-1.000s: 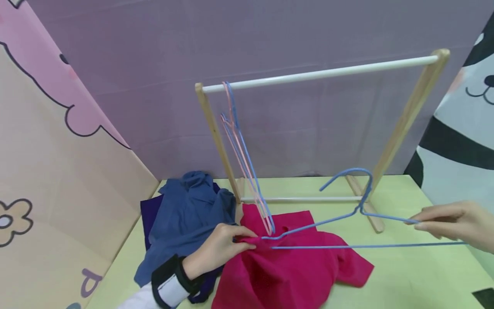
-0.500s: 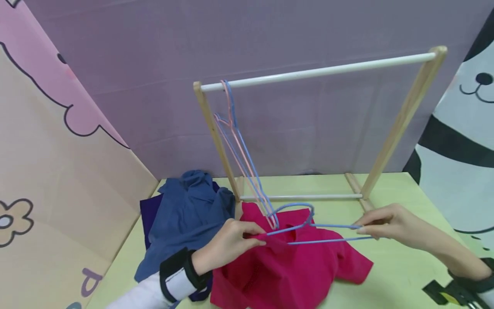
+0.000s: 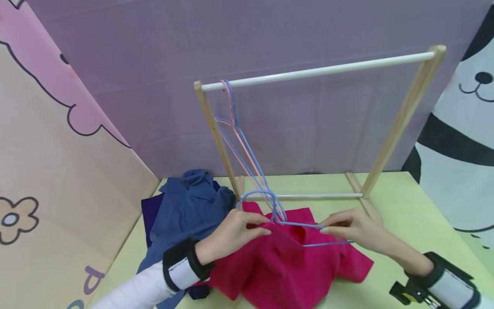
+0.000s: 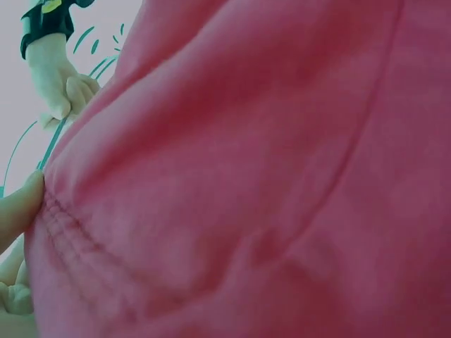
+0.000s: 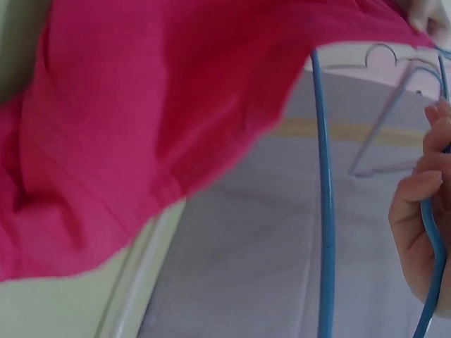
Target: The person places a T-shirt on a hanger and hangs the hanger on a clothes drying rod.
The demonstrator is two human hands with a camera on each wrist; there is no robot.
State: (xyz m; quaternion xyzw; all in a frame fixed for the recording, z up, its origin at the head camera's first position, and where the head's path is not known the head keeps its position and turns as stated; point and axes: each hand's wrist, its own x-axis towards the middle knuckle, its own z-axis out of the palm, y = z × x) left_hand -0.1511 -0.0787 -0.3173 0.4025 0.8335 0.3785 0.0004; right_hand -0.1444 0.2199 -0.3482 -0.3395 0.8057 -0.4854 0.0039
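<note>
A pinkish-red short-sleeved shirt point(image 3: 285, 274) lies rumpled on the table. My left hand point(image 3: 239, 231) pinches its neckline between thumb and fingers; in the left wrist view the thumb point(image 4: 21, 204) presses on the cloth. To the right, my right hand point(image 3: 353, 227) grips one arm of a blue wire hanger point(image 3: 301, 224). The hanger's hook points left and stands above the neckline, beside my left fingers. Its far arm and part of its bottom bar are hidden inside the shirt. The right wrist view shows the bar point(image 5: 324, 197) passing under the cloth.
Behind the shirt stands a wood rack with a white rail point(image 3: 320, 71). Pink and blue hangers point(image 3: 247, 150) hang at its left end, their lower ends close behind the held hanger. Blue garments point(image 3: 189, 206) are piled at the left on the pale table point(image 3: 405, 223).
My right hand has moved left, sliding the blue hanger through the neckline into the shirt. The hook has travelled left and down to my left hand, which still pinches the collar and has shifted slightly right.
</note>
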